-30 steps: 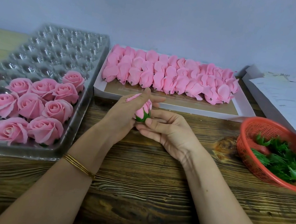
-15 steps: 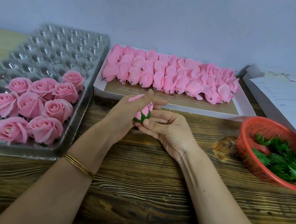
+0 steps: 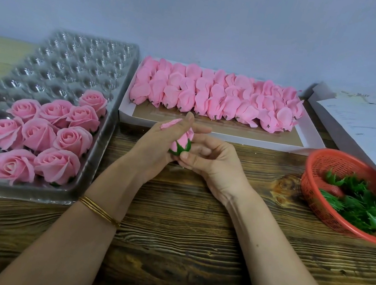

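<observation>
Turning slightly within the last second, the rose bud [image 3: 184,139] now shows more of its green calyx [image 3: 179,150], just near of the box of buds [image 3: 230,140]. The left hand [image 3: 155,150] curls its fingers round the bud, and the right hand [image 3: 214,167] pinches the calyx, probably seating it.

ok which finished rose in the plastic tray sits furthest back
The rose alone at the group's far right corner; every other rose sits nearer the person.
</observation>
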Motion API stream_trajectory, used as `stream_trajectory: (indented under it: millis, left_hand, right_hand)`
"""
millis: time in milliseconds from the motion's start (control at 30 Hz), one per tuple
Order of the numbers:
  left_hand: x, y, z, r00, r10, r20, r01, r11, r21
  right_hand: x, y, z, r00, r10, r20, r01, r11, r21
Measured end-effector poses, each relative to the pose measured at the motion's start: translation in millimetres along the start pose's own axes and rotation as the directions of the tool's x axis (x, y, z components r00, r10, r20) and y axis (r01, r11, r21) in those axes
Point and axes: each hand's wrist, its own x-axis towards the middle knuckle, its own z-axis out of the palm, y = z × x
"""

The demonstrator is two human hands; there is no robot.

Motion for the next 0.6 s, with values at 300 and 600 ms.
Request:
stream_trajectory:
  millis: [300,600]
  left_hand:
    - [3.8,-6.0,1.4,0.998,0.031,-0.059,-0.033,0.999,-0.038]
    - [4.6,-6.8,5.9,0.980,0.096,-0.172,-0.100,0.995,-0.016]
  right_hand:
    - [1.5,2.8,0.7,0.997,-0.074,0.008,0.075,0.993,-0.091]
    - [1.5,4.4,3.4,0.994,-0.108,-0.027,0.101,0.977,-0.188]
